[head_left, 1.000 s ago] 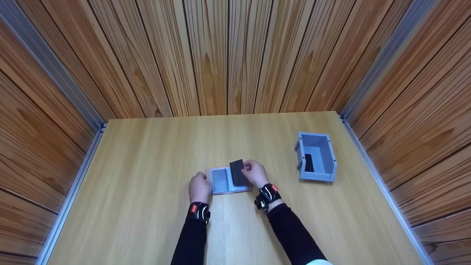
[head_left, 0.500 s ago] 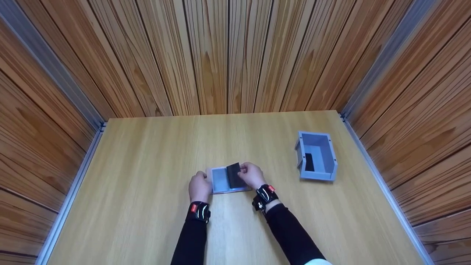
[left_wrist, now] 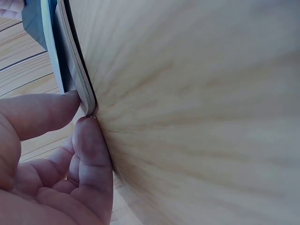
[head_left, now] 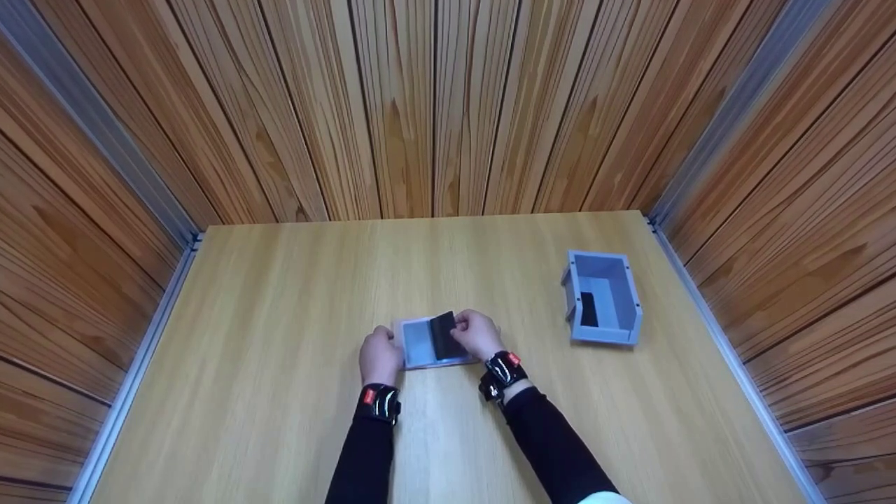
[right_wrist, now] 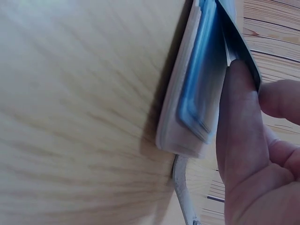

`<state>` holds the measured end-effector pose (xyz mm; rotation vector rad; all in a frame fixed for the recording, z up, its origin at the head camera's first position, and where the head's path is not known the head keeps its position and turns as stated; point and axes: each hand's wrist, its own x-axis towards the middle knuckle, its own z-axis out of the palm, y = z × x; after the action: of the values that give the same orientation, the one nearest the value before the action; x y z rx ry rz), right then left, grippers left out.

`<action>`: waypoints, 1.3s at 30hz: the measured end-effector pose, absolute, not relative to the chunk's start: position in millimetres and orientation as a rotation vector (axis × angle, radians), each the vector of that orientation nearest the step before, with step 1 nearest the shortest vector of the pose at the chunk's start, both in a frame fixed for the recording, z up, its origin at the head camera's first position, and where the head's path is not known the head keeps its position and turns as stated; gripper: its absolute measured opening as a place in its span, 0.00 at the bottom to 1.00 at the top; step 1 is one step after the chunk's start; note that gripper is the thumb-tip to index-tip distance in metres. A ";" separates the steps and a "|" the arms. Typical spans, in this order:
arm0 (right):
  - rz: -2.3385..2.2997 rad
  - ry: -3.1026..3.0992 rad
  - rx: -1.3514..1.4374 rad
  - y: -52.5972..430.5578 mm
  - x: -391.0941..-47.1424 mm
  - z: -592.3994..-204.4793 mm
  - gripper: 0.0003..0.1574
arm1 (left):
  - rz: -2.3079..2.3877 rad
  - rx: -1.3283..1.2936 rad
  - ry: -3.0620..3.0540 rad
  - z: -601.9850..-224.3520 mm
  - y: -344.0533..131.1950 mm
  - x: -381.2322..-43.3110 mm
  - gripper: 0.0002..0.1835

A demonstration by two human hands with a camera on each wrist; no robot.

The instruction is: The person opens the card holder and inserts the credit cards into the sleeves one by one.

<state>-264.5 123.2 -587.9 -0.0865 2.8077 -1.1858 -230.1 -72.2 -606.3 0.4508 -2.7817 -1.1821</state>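
A thin, flat rectangular case (head_left: 418,341) with a pale rim and light-blue inside lies on the table. My left hand (head_left: 380,355) pinches its left edge; in the left wrist view, thumb and index finger meet at a rounded corner of the case (left_wrist: 75,65). My right hand (head_left: 477,334) holds a thin dark rectangular card (head_left: 442,337) between thumb and fingers. The card leans at a slant over the right half of the case, hiding what is beneath. From the right wrist, the card (right_wrist: 241,42) shows raised on its near side, fingertips behind it, above the case's layered blue edge (right_wrist: 197,89).
A grey-blue open-front bin (head_left: 606,337) stands at the right of the wooden table (head_left: 294,280). Inside it, against the left wall, sits another dark flat piece (head_left: 589,309). Wood-plank walls (head_left: 406,105) with metal corner rails enclose the table.
My right hand has shifted slightly left and down with the dark card, which now covers the divider that showed in the case. My left hand has stayed at the case's left edge.
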 end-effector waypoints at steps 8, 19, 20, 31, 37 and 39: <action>-1.181 2.808 -0.103 124.4 -265.0 -588.7 0.11 | -1.193 0.458 -2.785 -606.9 -72.5 -230.6 0.13; -1.157 2.795 -0.104 123.4 -265.3 -587.9 0.10 | -1.177 0.441 -2.785 -607.2 -72.6 -230.5 0.12; -1.157 2.792 -0.102 123.3 -265.5 -588.1 0.10 | -1.174 0.436 -2.785 -607.3 -72.7 -230.4 0.12; -1.187 2.744 -0.130 126.2 -265.9 -586.7 0.11 | -1.172 0.465 -2.786 -606.2 -72.4 -230.9 0.12; -1.182 2.723 -0.123 124.5 -265.7 -586.9 0.12 | -1.162 0.466 -2.791 -605.6 -72.0 -230.3 0.11; -1.194 2.710 -0.133 123.7 -265.3 -587.0 0.12 | -1.173 0.472 -2.795 -605.6 -71.8 -230.5 0.12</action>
<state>-265.3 123.7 -587.0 -0.1331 2.7105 -1.1941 -230.5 -71.8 -605.6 0.4717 -2.7953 -1.1732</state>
